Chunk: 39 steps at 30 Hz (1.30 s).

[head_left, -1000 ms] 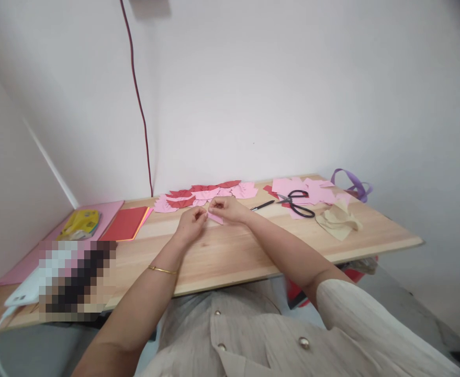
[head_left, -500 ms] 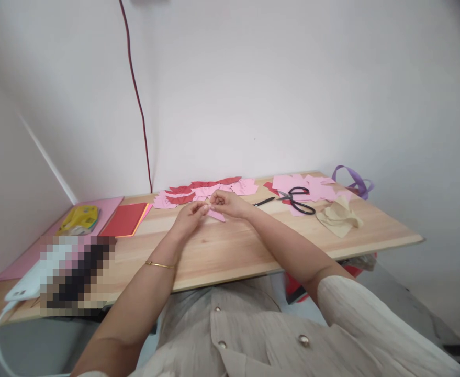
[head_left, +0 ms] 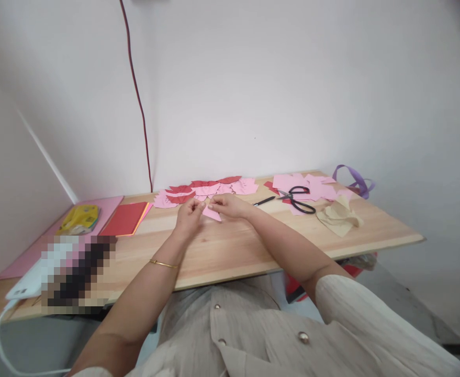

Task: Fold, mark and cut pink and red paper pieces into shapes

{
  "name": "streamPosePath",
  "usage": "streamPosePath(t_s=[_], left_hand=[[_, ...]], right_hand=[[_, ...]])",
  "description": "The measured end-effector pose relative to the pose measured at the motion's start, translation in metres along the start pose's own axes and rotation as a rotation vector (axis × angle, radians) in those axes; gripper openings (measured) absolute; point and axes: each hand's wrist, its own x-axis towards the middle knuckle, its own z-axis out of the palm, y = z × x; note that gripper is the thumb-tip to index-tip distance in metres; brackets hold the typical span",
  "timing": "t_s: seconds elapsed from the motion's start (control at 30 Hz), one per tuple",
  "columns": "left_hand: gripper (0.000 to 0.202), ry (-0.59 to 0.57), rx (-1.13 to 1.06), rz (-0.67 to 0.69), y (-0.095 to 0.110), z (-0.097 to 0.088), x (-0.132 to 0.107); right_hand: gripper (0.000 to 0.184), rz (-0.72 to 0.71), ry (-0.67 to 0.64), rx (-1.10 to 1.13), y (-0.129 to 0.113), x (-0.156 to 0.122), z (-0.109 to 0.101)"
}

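Between my two hands is a small piece of pink paper [head_left: 213, 213], held just above the wooden table [head_left: 230, 251]. My left hand [head_left: 189, 214] pinches its left edge with thumb and forefinger. The fingers of my right hand [head_left: 226, 205] are closed on its upper right side. Behind my hands lie several cut pink paper pieces [head_left: 245, 186] and red paper pieces [head_left: 180, 199] with notched edges. A black pen-like tool [head_left: 264, 201] rests to the right of my right hand.
Black-handled scissors [head_left: 302, 207] lie on pink paper sheets [head_left: 320, 187] at the right. Nearby are crumpled tan paper [head_left: 338, 217] and a purple ribbon [head_left: 353, 178]. At left are red paper [head_left: 124, 219], a yellow packet [head_left: 80, 219] and a white device [head_left: 25, 285] with a cable.
My left hand has turned slightly and its fingers have shifted on the pink paper. My right hand has lowered a little, and more of the paper's flat face shows.
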Motion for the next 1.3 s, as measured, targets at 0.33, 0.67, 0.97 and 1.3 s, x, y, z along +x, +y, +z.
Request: streamPosePath(t_s=[0.33,0.67,0.97,1.3], left_hand=[[0.023,0.042,-0.059,0.004,-0.002,-0.004,0.002],[0.027,-0.078,-0.158,-0.039,-0.001,-0.002,0.002],[0.031,0.007,-0.390,-0.123,-0.005,0.008,0.000],[0.033,-0.019,-0.074,-0.042,-0.003,0.002,0.001]], right_hand=[[0.044,0.035,-0.029,0.239,0.013,0.002,-0.001],[0.030,-0.065,-0.028,0.122,0.007,-0.002,-0.002],[0.030,-0.055,-0.042,0.109,0.010,0.000,-0.004],[0.036,0.006,-0.068,0.248,0.006,0.001,0.009]])
